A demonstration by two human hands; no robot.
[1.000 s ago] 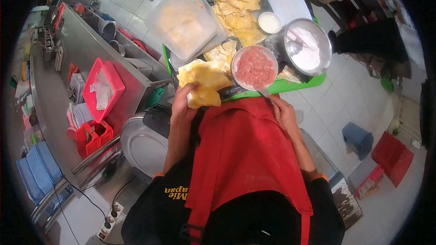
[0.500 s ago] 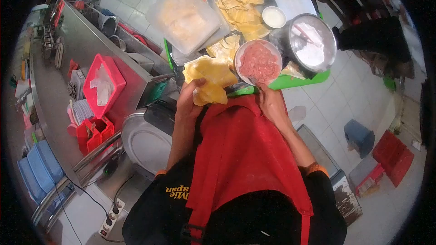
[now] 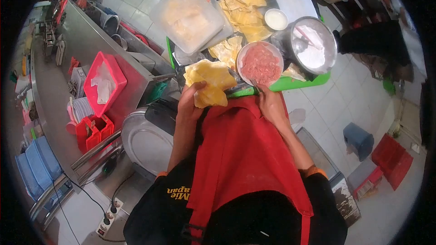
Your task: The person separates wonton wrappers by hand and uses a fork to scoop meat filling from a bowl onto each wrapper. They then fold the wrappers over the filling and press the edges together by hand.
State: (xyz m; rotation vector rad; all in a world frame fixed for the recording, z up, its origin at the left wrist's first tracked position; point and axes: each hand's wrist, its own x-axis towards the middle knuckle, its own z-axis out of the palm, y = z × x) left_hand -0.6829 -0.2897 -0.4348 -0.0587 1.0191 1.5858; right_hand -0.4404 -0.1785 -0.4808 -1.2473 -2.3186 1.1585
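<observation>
My left hand [image 3: 190, 100] holds several floured yellow dough sheets [image 3: 211, 81], with the thumb on top. At the near rim of a bowl of pink minced meat [image 3: 260, 62], my right hand [image 3: 268, 100] has its fingers pressed together; what they hold is too hidden to name. More yellow sheets [image 3: 243, 7] lie in piles behind the meat bowl. A small bowl of white stuff [image 3: 275, 19] stands beside them. To the right is a metal bowl of white powder [image 3: 313, 45].
A green-edged tray [image 3: 311, 82] bears the bowls and a lidded plastic container [image 3: 188, 18]. On the left are a steel counter [image 3: 68, 81], a pink basket [image 3: 119, 79] and a round metal lid [image 3: 147, 140]. A blue bin [image 3: 359, 139] stands on the floor at the right.
The view has shifted slightly. Both hands stay in nearly the same places, the left with the sheets and the right at the meat bowl's rim.
</observation>
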